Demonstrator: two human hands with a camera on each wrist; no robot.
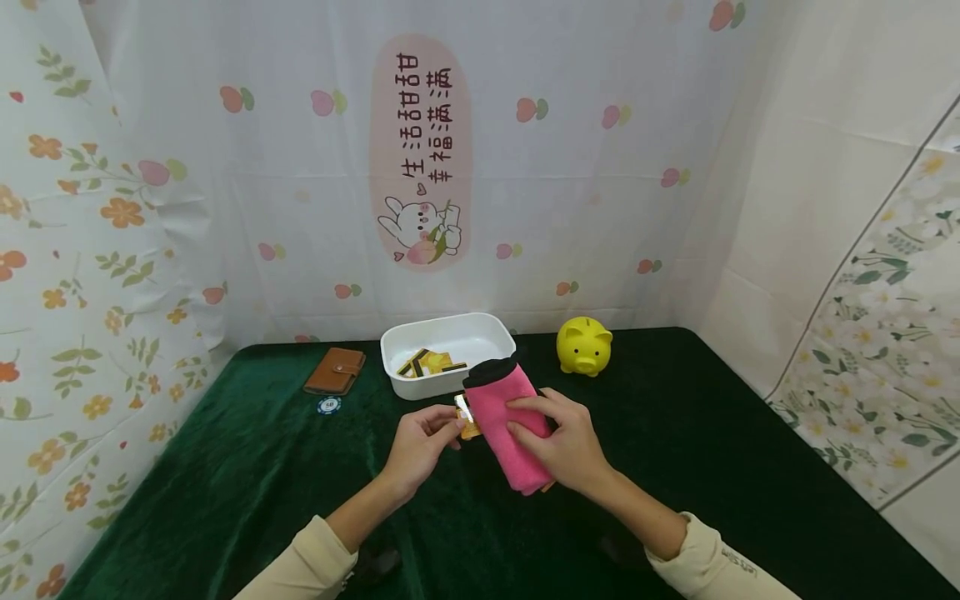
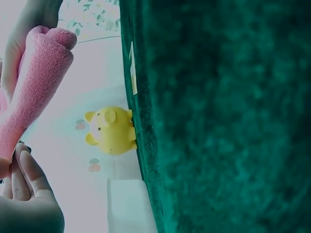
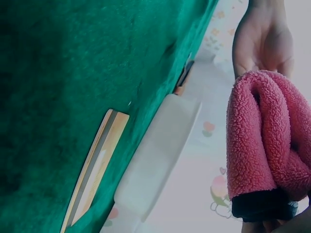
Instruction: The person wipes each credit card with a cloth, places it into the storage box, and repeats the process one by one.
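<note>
My left hand (image 1: 422,442) pinches a gold-and-white card (image 1: 467,417) between thumb and fingers. Beside it, my right hand (image 1: 564,435) grips a folded pink cloth (image 1: 510,425) with a black band at its upper end. The cloth's fuzzy folds show in the right wrist view, held above the table. Card and cloth overlap in the head view; whether they touch, I cannot tell. Flat on the table lies a tan card (image 3: 96,170) with a dark stripe, mostly hidden behind the cloth from the head.
A white tray (image 1: 491,329) holding several gold cards (image 1: 427,363) stands at the back. To its left are a brown wallet (image 1: 335,372) and a poker chip (image 1: 329,405). A yellow piggy bank (image 1: 584,347) stands to its right. Dark green cloth covers the table (image 1: 225,500).
</note>
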